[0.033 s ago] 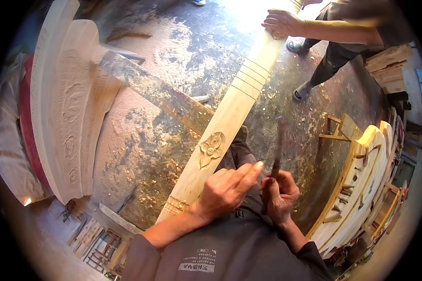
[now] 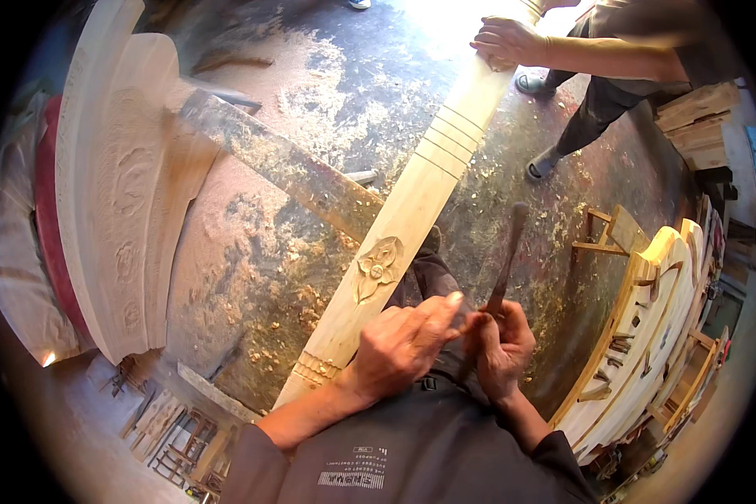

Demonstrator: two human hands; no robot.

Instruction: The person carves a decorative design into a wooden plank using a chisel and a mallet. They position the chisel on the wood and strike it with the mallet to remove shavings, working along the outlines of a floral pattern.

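My right hand (image 2: pixel 500 349) is closed around a slender dark carving tool (image 2: pixel 509 252), whose long end points up and away from me. My left hand (image 2: pixel 403 340) is closed close beside it, fingers bent and pressed together, fingertips by the right hand's fingers; whatever they hold is hidden. Left of my hands, a long pale wooden post (image 2: pixel 428 176) runs diagonally, from beside my left forearm to the upper right. On it sit a carved flower relief (image 2: pixel 378 269), several dark lines across and ridged grooves at the near end.
Another person's hand (image 2: pixel 508 42) rests on the post's far end. A worn plank (image 2: pixel 281 164) passes beneath the post. Large carved wooden panels (image 2: pixel 130 193) stand at left. At right, curved boards (image 2: pixel 622 349) carry small wooden pieces. Wood shavings (image 2: pixel 298 315) litter the floor.
The tool in my right hand has swung slightly to the right, and it shows more sharply. My left fingertips have shifted slightly left. The post and the other person's hand look nearly unchanged.
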